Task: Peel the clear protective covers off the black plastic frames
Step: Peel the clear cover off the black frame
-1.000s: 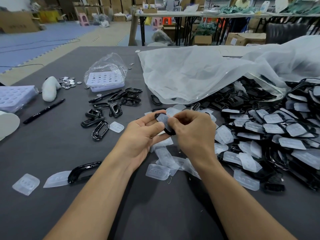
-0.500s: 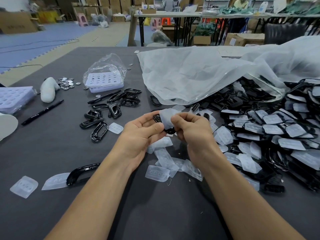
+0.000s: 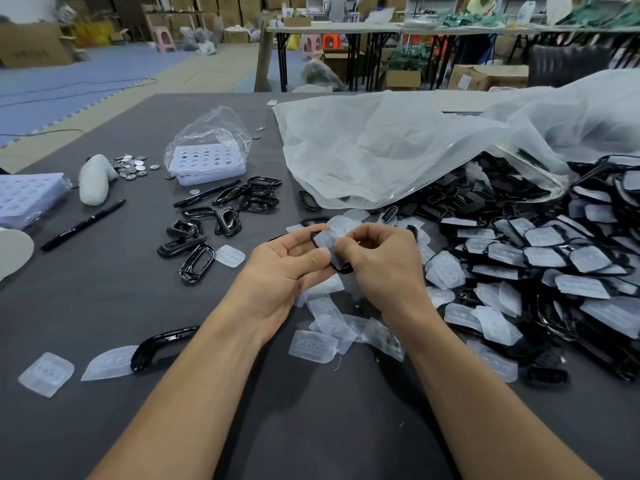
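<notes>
1. Head view: left hand [image 3: 287, 268] grips the black frame [image 3: 341, 269] between thumb and fingers, up off the table and between both hands.
2. Right hand [image 3: 377, 265] pinches the clear cover [image 3: 325, 242] at its edge. I judge it's partly lifted.
3. I'd hold the frame's rim firmly and pull the cover low and steadily across it. A jerk could make the frame slip.
4. Big clear bag [image 3: 381, 150], beyond the right hand: black frames spill from its mouth.
5. Small bag [image 3: 207, 147], well beyond the left hand: holds a white tray [image 3: 207, 162] with holes in it.
</notes>
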